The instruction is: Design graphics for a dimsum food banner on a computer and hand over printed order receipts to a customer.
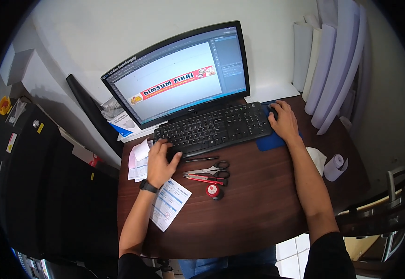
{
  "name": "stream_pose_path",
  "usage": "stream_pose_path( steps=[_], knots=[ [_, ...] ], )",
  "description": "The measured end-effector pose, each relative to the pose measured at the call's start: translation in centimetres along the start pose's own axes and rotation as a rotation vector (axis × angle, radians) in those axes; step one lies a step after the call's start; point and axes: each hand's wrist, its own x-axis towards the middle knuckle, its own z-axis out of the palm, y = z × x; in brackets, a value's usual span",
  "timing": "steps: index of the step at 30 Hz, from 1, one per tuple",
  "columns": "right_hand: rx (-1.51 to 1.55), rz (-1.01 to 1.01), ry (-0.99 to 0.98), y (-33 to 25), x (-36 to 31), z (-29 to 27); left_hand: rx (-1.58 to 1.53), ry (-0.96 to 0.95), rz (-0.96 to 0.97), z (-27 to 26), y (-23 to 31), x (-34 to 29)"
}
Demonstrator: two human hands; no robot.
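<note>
My left hand (pixel 159 166) rests at the left end of the black keyboard (pixel 212 131), fingertips on the keys and thumb held apart near its front edge. With my right hand (pixel 285 123) I grip a dark computer mouse (pixel 272 112), mostly covered by the fingers, on a blue mouse pad (pixel 272 142). Behind the keyboard, the monitor (pixel 177 74) displays a red banner design in an editing program. Between my forearms lie a black pen (pixel 204 159), scissors (pixel 201 171) with dark handles and a red utility knife (pixel 207 179). A round red-topped stamp (pixel 213 191) stands nearer me.
A printed paper slip (pixel 171 203) lies partly under my left wrist, with more papers (pixel 138 160) behind it. At the right are a small paper roll (pixel 335 166) and tall white rolls (pixel 337 60) against the wall. A large black machine (pixel 49 186) stands left of the desk (pixel 249 218).
</note>
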Motion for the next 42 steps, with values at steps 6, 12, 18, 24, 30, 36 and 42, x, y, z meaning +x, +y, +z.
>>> stream_pose_path(
  steps=[6, 12, 18, 24, 30, 36, 42],
  knots=[
    [-0.011, 0.000, -0.008, -0.3, 0.2, 0.1, -0.010, -0.059, 0.253, 1.7, 3.7, 2.1],
    [-0.001, -0.008, -0.004, -0.3, 0.1, 0.3, 0.008, -0.140, 0.378, 6.5, 7.4, 6.5],
    [-0.006, -0.014, 0.032, 0.0, 0.2, 0.4, 0.015, -0.218, 0.320, 8.3, 8.3, 7.8],
    [0.002, -0.033, 0.041, 0.4, 0.3, 0.7, -0.003, -0.186, 0.310, 7.2, 8.3, 6.5],
    [0.011, -0.006, 0.020, 0.0, 0.1, 0.3, -0.023, -0.121, 0.194, 2.6, 5.3, 3.1],
    [0.005, -0.018, 0.022, 0.1, 0.0, 0.1, -0.006, 0.002, 0.015, -1.2, -0.3, -2.4],
    [0.002, -0.057, 0.049, -0.3, 0.3, 0.1, -0.049, 0.255, -0.097, -1.3, -3.0, -4.8]
  ],
)
